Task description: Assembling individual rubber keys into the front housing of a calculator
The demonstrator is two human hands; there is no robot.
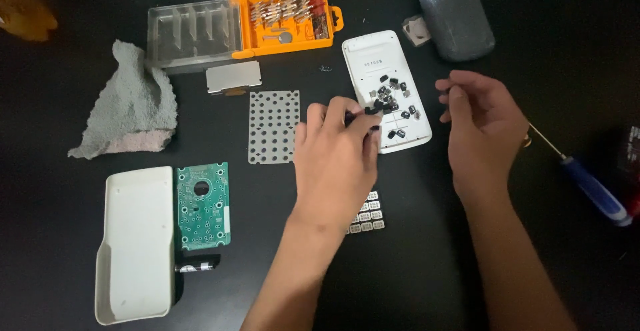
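My left hand (337, 161) hovers over the black table, its fingertips pinched on a small black key cap (369, 112) at the left edge of a white calculator front shell (413, 138). Several loose black key caps (395, 98) lie inside that shell. My right hand (481, 128) hangs just right of the shell with fingers curled; I cannot tell whether it holds anything. Small white key caps (368, 214) lie in rows under my left wrist.
A grey rubber keypad sheet (274, 126) lies left of my left hand. Further left are a green circuit board (203, 206), a white back cover (133, 241), a battery (197, 266) and a grey cloth (133, 104). An orange bit case (290, 18), a metal plate (233, 78), a blue-handled screwdriver (590, 188) and a grey cylinder (453, 11) sit around.
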